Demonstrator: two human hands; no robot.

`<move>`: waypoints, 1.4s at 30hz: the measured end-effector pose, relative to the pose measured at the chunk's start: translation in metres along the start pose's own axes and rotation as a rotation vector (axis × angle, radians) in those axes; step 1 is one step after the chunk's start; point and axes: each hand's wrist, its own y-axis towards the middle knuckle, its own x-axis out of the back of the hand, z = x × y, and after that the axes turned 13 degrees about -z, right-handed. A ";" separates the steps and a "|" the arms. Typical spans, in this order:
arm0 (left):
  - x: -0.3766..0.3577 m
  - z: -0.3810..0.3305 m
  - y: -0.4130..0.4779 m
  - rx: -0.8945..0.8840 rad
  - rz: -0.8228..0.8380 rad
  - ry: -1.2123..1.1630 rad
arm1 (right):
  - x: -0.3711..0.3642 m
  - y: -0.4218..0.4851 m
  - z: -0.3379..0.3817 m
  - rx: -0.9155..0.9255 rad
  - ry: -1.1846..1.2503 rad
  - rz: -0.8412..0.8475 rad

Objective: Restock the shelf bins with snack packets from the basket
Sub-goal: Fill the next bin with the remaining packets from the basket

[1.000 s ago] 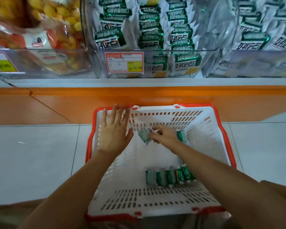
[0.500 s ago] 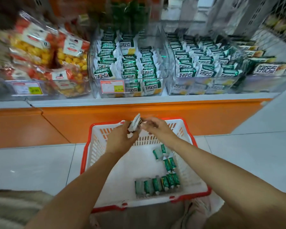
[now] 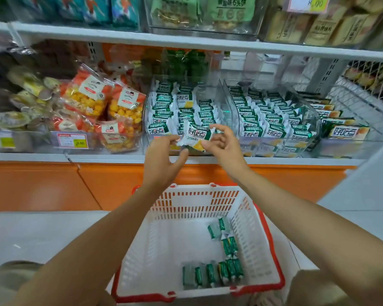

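Note:
A white and green snack packet (image 3: 196, 136) is held up in front of the clear shelf bin (image 3: 217, 102), which is full of the same packets. My left hand (image 3: 163, 160) pinches its lower left corner and my right hand (image 3: 224, 147) pinches its right edge. Below my arms, the white basket with a red rim (image 3: 272, 246) stands on the floor. Several green packets (image 3: 212, 274) lie along its near wall and right side.
A second clear bin (image 3: 274, 120) of green packets stands to the right, then a wire basket (image 3: 363, 102). Bags of yellow snacks (image 3: 104, 109) fill the bin on the left. An orange shelf base (image 3: 53, 184) runs below, and another shelf (image 3: 186, 40) hangs above.
Both hands rose out of the basket with one packet to bin height. My left hand, flat over the basket a second ago, now pinches the packet. The view tilted up to the shelf.

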 end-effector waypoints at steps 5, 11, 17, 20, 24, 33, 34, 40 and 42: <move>0.011 0.014 0.042 -0.350 -0.066 0.365 | -0.019 0.060 0.026 0.154 -0.175 -0.104; -0.005 0.050 0.060 -0.396 0.070 0.558 | -0.049 0.127 0.011 0.202 -0.397 -0.175; -0.018 0.069 0.057 -0.435 -0.030 0.484 | -0.070 0.169 -0.022 0.156 -0.536 -0.184; -0.023 0.072 0.055 -0.449 -0.099 0.446 | -0.080 0.183 -0.033 0.136 -0.569 -0.178; -0.029 0.077 0.056 -0.455 -0.137 0.462 | -0.090 0.198 -0.042 0.160 -0.577 -0.174; -0.029 0.076 0.057 -0.456 -0.126 0.488 | -0.093 0.208 -0.042 0.040 -0.572 -0.176; -0.028 0.075 0.056 -0.448 -0.109 0.492 | -0.091 0.207 -0.041 0.025 -0.574 -0.168; -0.021 0.067 0.054 -0.411 -0.012 0.539 | -0.078 0.190 -0.027 0.020 -0.545 -0.135; -0.019 0.060 0.050 -0.401 -0.008 0.550 | -0.071 0.173 -0.018 0.041 -0.496 -0.112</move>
